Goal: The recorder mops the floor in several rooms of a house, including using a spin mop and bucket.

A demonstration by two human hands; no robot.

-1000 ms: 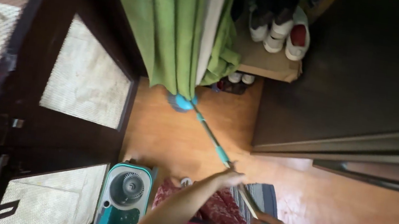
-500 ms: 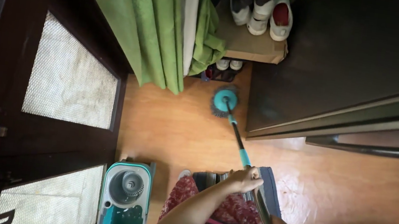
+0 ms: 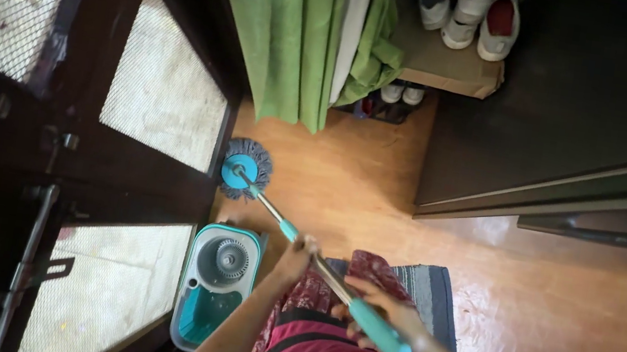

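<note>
While both hands hold the mop pole (image 3: 295, 241), the left hand (image 3: 296, 253) has its grip closed around the metal part, and the right hand (image 3: 380, 314) has its grip closed just above the teal handle end (image 3: 381, 335). At the far end of the pole, the round mop head (image 3: 246, 170) lies on the orange floor (image 3: 346, 181), close to the dark mesh door (image 3: 152, 94). Just below it stands the teal spin bucket (image 3: 218, 286). A green curtain (image 3: 303, 25) hangs further away, beside shoes (image 3: 470, 13) on a shelf.
</note>
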